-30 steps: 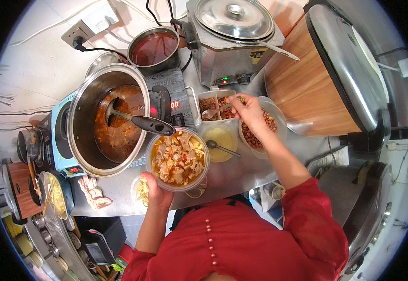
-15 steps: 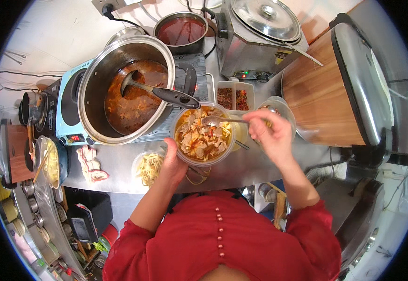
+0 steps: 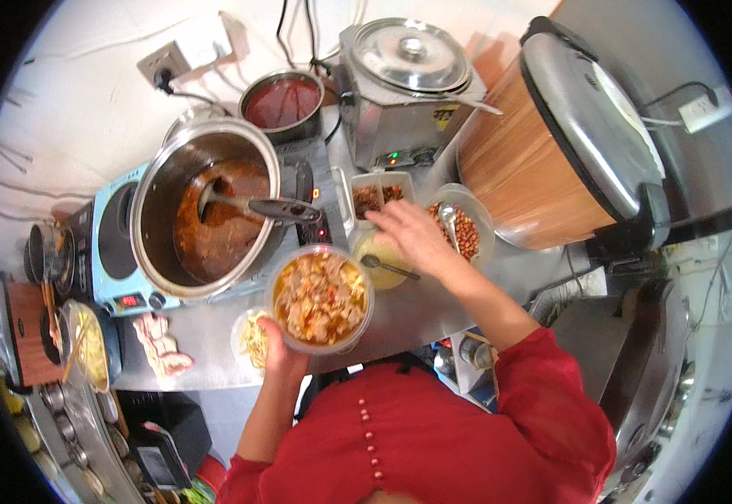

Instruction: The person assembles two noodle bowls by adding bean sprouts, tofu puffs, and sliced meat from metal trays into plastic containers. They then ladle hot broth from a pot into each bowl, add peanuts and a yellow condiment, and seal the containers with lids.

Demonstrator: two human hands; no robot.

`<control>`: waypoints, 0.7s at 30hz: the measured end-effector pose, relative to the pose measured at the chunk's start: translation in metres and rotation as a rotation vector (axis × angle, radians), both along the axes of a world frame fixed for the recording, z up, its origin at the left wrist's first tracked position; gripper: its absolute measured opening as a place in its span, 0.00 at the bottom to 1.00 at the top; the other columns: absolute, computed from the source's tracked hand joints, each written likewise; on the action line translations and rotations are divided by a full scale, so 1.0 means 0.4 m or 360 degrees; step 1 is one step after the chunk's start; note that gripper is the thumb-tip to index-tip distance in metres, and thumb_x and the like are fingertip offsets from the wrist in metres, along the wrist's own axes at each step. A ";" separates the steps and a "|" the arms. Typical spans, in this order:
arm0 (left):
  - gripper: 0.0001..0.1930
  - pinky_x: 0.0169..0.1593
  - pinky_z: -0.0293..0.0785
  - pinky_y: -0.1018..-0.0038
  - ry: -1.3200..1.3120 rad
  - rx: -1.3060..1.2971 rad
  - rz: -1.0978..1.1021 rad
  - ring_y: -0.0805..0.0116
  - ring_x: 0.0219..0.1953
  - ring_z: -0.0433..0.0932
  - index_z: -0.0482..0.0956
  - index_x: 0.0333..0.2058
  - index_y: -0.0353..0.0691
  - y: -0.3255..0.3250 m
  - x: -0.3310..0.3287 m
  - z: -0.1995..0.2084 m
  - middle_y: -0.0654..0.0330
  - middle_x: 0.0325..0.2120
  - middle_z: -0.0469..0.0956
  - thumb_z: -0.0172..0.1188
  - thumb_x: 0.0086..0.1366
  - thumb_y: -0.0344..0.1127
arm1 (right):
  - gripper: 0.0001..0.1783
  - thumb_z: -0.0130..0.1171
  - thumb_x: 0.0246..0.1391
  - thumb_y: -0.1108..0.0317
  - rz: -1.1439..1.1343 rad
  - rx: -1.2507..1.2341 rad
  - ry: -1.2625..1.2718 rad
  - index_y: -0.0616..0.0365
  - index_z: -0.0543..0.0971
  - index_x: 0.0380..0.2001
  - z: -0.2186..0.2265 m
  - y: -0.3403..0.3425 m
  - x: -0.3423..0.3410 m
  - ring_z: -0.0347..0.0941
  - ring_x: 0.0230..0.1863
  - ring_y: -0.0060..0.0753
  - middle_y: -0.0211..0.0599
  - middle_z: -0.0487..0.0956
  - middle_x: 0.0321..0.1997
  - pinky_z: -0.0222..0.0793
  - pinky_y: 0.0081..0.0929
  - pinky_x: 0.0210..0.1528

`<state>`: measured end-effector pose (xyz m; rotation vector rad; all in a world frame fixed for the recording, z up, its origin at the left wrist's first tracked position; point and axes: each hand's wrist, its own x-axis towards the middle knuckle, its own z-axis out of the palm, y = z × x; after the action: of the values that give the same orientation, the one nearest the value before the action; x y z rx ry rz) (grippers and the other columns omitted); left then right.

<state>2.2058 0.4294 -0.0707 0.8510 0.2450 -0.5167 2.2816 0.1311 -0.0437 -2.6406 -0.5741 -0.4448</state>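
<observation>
My left hand (image 3: pixel 285 353) grips the side of a round clear plastic bowl (image 3: pixel 320 300) filled with sliced meat in reddish-orange broth. The bowl is held level above the counter's front edge. My right hand (image 3: pixel 416 239) has its fingers stretched out, partly covering the near side of a divided seasoning box (image 3: pixel 368 198) with dark red flakes in its compartments. Nothing shows in that hand. Beside it, a metal spoon (image 3: pixel 447 220) rests in a clear bowl of peanuts (image 3: pixel 467 235). Under my right wrist stands a tub of yellowish liquid (image 3: pixel 383 249) with a dark-handled spoon across it.
On the left, a big steel pot (image 3: pixel 206 202) of red-brown broth with a ladle (image 3: pixel 274 208) stands on a blue cooker (image 3: pixel 131 290). Behind are a pot of red sauce (image 3: pixel 282 102) and a lidded steel warmer (image 3: pixel 399 126). A wood-patterned cooker (image 3: pixel 517 160) stands right. Noodles (image 3: pixel 255 343) sit by my left hand.
My right hand has let go of the spoon, which now lies in the peanut bowl, and has moved to the seasoning box. My left hand has brought the meat bowl nearer to me.
</observation>
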 end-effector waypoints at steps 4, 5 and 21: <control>0.51 0.70 0.50 0.56 -0.0011 -0.0003 0.0042 0.53 0.69 0.54 0.49 0.68 0.41 0.047 -0.027 0.016 0.54 0.68 0.53 0.38 0.59 0.76 | 0.19 0.64 0.51 0.64 -0.0360 0.0473 0.0007 0.59 0.78 0.45 0.093 -0.012 -0.010 0.74 0.40 0.42 0.39 0.77 0.40 0.72 0.35 0.42; 0.51 0.70 0.50 0.56 -0.0037 -0.0042 0.0029 0.53 0.69 0.54 0.49 0.68 0.41 0.057 -0.032 0.022 0.54 0.68 0.53 0.38 0.59 0.76 | 0.14 0.63 0.52 0.68 -0.0605 0.0722 -0.0035 0.60 0.79 0.42 0.138 -0.022 0.003 0.76 0.37 0.40 0.39 0.78 0.36 0.73 0.32 0.39; 0.51 0.69 0.52 0.57 -0.0093 -0.0043 0.0469 0.57 0.68 0.57 0.50 0.68 0.40 0.221 -0.171 0.111 0.56 0.67 0.55 0.38 0.59 0.76 | 0.15 0.65 0.38 0.60 -0.1059 -0.0740 0.0434 0.53 0.86 0.32 0.409 -0.182 0.604 0.82 0.37 0.43 0.43 0.84 0.35 0.77 0.41 0.42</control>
<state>2.1374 0.5178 -0.0265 0.7857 0.3034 -0.2192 2.5233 0.0581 0.1198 -3.2302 0.3535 -0.1239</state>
